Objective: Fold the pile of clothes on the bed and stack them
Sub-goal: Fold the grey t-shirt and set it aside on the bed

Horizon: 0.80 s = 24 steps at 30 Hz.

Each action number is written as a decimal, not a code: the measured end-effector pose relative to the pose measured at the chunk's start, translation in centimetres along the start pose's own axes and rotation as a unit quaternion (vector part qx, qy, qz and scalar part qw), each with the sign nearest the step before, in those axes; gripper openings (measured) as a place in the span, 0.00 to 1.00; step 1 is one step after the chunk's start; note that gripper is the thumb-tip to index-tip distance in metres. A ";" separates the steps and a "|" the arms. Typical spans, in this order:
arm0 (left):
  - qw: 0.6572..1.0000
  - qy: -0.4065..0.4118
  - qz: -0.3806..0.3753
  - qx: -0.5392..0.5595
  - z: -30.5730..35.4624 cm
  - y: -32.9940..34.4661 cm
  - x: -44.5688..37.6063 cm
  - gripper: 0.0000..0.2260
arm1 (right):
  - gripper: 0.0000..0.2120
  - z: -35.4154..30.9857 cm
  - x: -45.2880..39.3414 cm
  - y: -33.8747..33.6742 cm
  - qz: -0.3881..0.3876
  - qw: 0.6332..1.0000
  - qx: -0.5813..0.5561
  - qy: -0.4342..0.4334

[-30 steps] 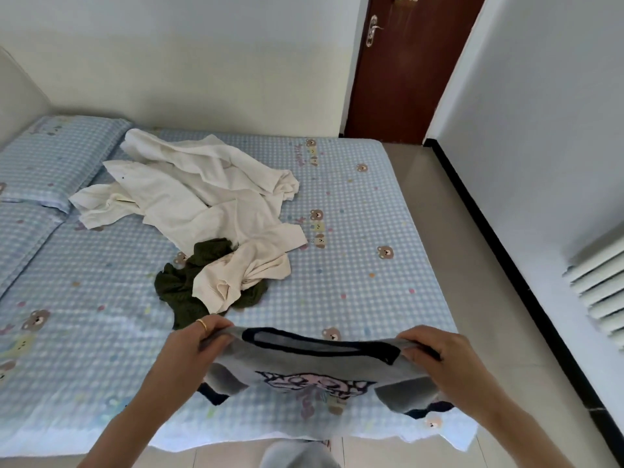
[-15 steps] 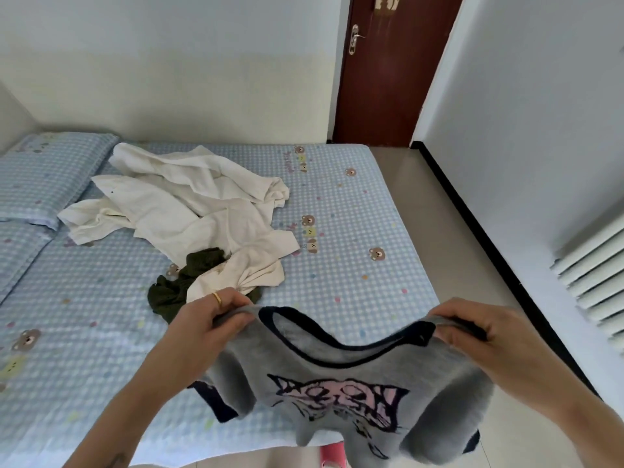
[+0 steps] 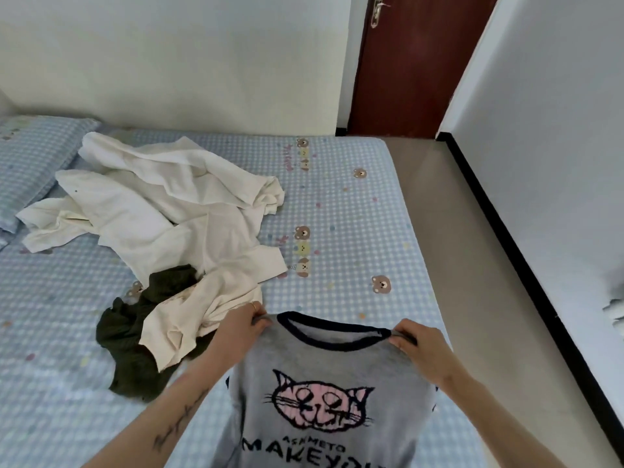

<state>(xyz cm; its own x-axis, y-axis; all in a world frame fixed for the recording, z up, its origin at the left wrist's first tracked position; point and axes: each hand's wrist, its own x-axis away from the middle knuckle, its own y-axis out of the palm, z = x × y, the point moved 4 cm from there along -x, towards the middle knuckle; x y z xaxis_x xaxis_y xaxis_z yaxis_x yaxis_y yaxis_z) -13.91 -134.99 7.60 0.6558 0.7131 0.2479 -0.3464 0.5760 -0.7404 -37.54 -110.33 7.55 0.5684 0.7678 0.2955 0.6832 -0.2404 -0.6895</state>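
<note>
Blue-checked bedsheet w/ bear prints covers the bed. Grey knit sweater w/ navy collar and pink cat face hangs over the near edge, held up by both shoulders: left hand and right hand each pinch fabric beside the collar (print faces camera). Crumpled cream garments and dark green knit lie just left, pillow beyond.

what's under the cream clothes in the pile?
A dark green garment pokes out from under the near end of the cream clothes, lying on the bed. How far it runs beneath them, or whether anything else is buried there, is covered.
</note>
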 end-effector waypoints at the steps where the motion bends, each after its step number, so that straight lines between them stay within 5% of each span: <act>1: 1.000 -0.006 -0.003 -0.009 -0.5 1.1 -1.6 0.07 | 0.09 1.1 -1.9 0.6 -0.008 1.000 -0.002 0.009; 18: 0.986 -0.013 0.000 -0.167 -12.8 16.6 -27.8 0.07 | 0.11 13.9 -29.5 13.0 -0.036 0.992 0.085 0.092; 24: 0.980 -0.043 -0.051 -0.189 -18.1 21.5 -29.5 0.07 | 0.12 18.4 -32.0 16.7 0.015 0.990 0.076 0.114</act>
<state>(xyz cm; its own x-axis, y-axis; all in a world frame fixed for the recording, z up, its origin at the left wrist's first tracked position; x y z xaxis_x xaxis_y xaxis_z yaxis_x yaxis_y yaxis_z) -28.54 -150.86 -26.96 0.6104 0.6991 0.3723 0.0013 0.4692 -0.8831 -52.75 -127.99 -25.53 0.6882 0.6038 0.4023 0.5968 -0.1558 -0.7871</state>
